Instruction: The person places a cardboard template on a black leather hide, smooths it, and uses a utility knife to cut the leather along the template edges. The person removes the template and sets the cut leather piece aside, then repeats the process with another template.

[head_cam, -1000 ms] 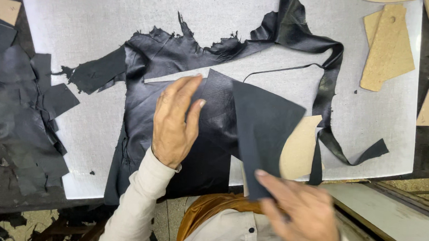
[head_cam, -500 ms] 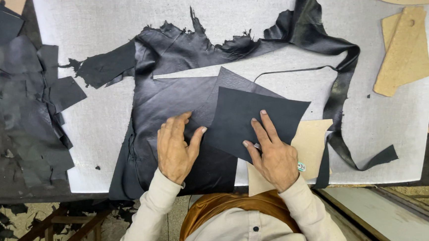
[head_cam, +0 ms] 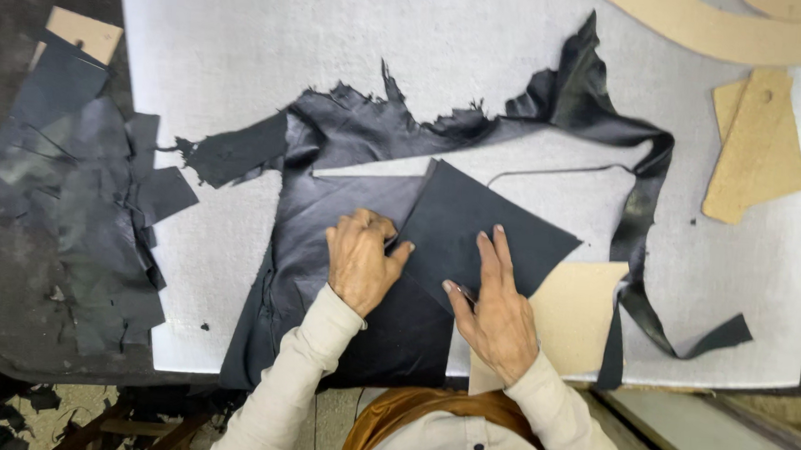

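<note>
Pressing flat on a dark cut panel (head_cam: 483,235), both hands worked side by side at the near edge of the worktop (head_cam: 244,49). Left hand (head_cam: 359,261) lay palm down, fingers (head_cam: 401,250) loosely curled and narrow, tips touching the panel's left edge where it overlapped the large black leather hide (head_cam: 346,203) beneath. Right hand (head_cam: 497,305) rested just beside, fingers (head_cam: 491,254) stretched long and slightly spread across the panel's lower half, gripping nothing, only holding down. Under and beyond the right palm showed a tan card pattern (head_cam: 576,314), partly covered by the panel. Beyond the fingertips ran the hide's ragged upper edge, then a long thin black strip (head_cam: 646,221) looping away to the right of the right hand and trailing back toward the near edge. Well to the left of the left hand sat a heap of black offcuts (head_cam: 77,205); far right of the right hand, more tan card templates (head_cam: 757,145). Judged as thin, light and limp stuff: soft enough to wrinkle or slide over the smooth hide below, stiffer only where backed by card. Best taken by a corner or straight cut edge, pinched lightly, or steered flat under open palms rather than lifted from the middle, where sagging and folding seemed likely.
</note>
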